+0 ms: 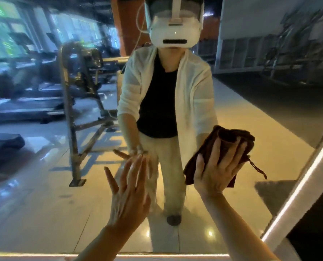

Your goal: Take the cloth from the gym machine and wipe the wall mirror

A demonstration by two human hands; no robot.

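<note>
Readable text: none anywhere in the frame.
Headset (174,25) reflected at top centre: plain white shell with a dark slot, no brand or lettering legible.
Gym machine (77,95) reflected at centre left: blurred, no label or number can be made out.
Cloth (230,136) at centre right: plain dark brown, no tag text visible.
Treadmills (25,102) reflected at left: too blurred for any console digits or logos.
Wall mirror (251,113): no sticker or sign on the glass.
</note>
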